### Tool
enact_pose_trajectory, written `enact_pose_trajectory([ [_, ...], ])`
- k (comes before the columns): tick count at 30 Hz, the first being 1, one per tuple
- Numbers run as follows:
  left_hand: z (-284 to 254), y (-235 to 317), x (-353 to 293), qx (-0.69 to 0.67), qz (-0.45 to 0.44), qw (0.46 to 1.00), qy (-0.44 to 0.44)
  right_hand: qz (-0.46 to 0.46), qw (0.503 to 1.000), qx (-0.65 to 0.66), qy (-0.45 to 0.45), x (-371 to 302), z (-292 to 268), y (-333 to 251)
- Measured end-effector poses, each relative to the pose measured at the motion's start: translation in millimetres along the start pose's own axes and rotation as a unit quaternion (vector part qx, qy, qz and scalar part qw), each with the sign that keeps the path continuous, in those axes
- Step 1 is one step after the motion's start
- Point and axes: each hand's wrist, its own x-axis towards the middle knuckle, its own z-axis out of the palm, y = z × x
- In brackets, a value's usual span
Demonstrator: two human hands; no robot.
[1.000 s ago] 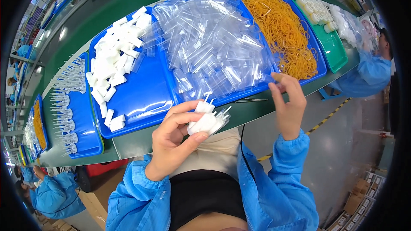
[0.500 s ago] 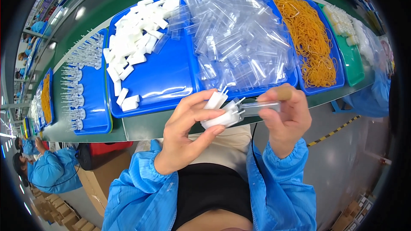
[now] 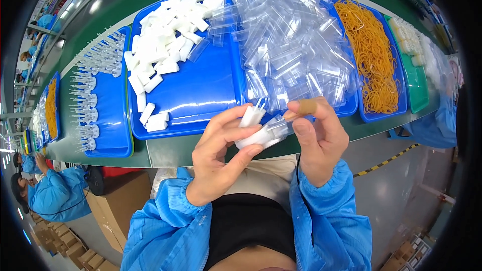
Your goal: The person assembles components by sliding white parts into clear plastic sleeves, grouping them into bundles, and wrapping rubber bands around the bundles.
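My left hand (image 3: pixel 218 155) is closed around white plastic plugs with thin metal pins, one plug (image 3: pixel 252 116) pointing up between the fingers and another white plug (image 3: pixel 256 138) lying lower. A clear plastic sleeve (image 3: pixel 279 127) fits over the right end of the lower one. My right hand (image 3: pixel 321 138), a tan wrap on one finger, has its curled fingers and thumb at the sleeve's outer end. Beyond the hands, a blue tray (image 3: pixel 201 88) bears loose white blocks (image 3: pixel 160 40), and the tray beside it is heaped with clear sleeves (image 3: pixel 296 45).
Orange rubber bands (image 3: pixel 369 55) fill a blue tray at right, next to a green tray (image 3: pixel 416 88) with small whitish parts. At left, pronged clear-white pieces (image 3: pixel 86 105) stand in a blue tray. A co-worker in blue (image 3: pixel 57 193) sits at far left near a cardboard box (image 3: pixel 113 211).
My right hand has moved left toward my left hand, and the clear sleeve has slid over the plug's pins. My left hand keeps its grip. The view has shifted slightly.
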Motion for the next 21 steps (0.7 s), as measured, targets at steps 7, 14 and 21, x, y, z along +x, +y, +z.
enact_pose_trajectory([
  [7, -3.6, 4.5, 2.9, 0.031, 0.005, 0.999, -0.011, -0.073, 0.996, -0.042, 0.04, -4.3, 7.2, 10.8],
  [14, 2.3, 1.8, 7.1, 0.144, 0.069, 0.987, 0.036, -0.194, 0.968, -0.157, 0.004, -1.6, 9.1, 6.1],
  [21, 0.7, 5.4, 5.9, 0.174, 0.091, 0.981, 0.006, -0.156, 0.977, -0.143, 0.02, 1.1, 3.3, 7.7],
])
